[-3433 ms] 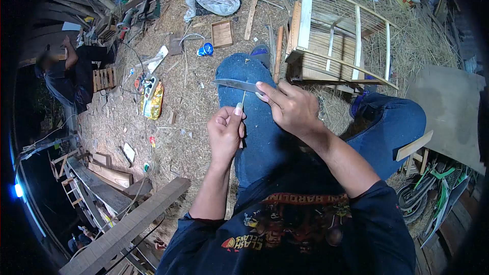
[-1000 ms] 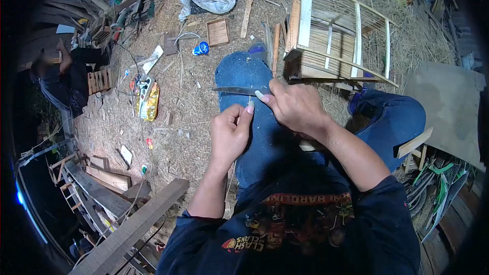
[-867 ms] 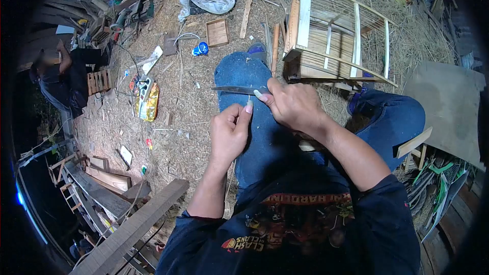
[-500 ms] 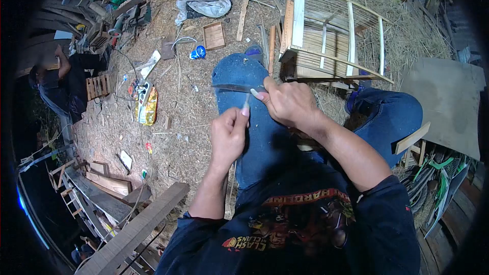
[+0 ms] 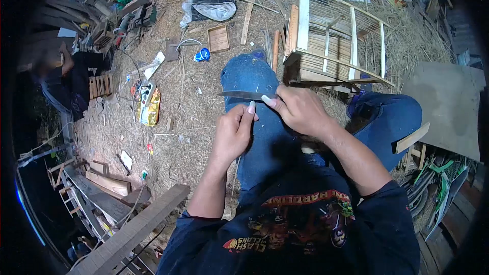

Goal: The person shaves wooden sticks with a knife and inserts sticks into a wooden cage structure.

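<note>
My right hand (image 5: 301, 109) is closed round the handle of a knife (image 5: 237, 94), its dark blade pointing left above my jeans-covered knee (image 5: 249, 74). The thumb of that hand lies along the near side of the blade. Just below the blade, my left hand (image 5: 233, 131) is closed in a pinch between thumb and forefinger. A thin pale stick is pinched there; it is mostly hidden by the fingers now. The left thumb tip is close under the blade; whether they touch I cannot tell.
Right of my knee stands a slatted wooden cage (image 5: 304, 18). Ahead lie a small wooden box (image 5: 218, 38) and a blue can (image 5: 202, 55). A yellow bag (image 5: 149, 107) is on the straw-strewn ground. At left sits another person (image 5: 71, 84); a wooden beam (image 5: 137, 226) runs near my left side.
Both hands have shifted slightly right. The left hand has moved nearer the blade, and the thin stick that showed beyond its thumb is now mostly hidden. The knife stays in my right hand.
</note>
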Available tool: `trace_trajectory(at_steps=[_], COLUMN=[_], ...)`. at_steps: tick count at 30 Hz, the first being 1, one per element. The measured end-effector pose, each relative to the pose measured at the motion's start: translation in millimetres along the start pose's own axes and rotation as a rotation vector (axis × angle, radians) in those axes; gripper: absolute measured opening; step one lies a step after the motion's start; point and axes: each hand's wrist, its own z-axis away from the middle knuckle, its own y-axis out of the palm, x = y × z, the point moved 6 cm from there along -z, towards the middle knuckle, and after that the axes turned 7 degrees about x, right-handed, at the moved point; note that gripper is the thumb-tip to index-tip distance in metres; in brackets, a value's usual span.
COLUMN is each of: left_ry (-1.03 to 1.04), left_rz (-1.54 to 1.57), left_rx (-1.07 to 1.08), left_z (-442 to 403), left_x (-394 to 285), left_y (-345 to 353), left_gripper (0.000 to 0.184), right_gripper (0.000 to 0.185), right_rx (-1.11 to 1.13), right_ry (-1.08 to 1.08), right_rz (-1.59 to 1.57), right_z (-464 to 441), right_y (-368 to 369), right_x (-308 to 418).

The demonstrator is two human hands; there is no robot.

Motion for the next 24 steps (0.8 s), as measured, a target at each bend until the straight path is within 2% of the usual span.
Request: trace_trajectory(at_steps=[2, 5, 12, 24], left_ry=[-0.010, 0.022, 0.049, 0.037], left_rz=[-0.016, -0.064, -0.190, -0.198], left_rx=[0.004, -0.028, -0.084, -0.090], left_z=[-1.1, -3.3, -1.5, -3.6], left_x=[0.2, -2.0, -16.2, -14.7], left_y=[1.2, 1.8, 1.1, 3.2], left_gripper=[0.037, 0.038, 0.033, 0.035], right_gripper=[0.049, 0.048, 0.048, 0.053], right_rx=[0.062, 0.074, 0.118, 0.132], right_ry=[0.084, 0.139, 0.148, 0.093], right_rz=[0.125, 0.123, 0.172, 0.230], right_z=[0.9, 0.5, -4.6, -8.6], right_y=[0.1, -4.0, -5.1, -0.6], right_x=[2.1, 2.6, 5.7, 2.8])
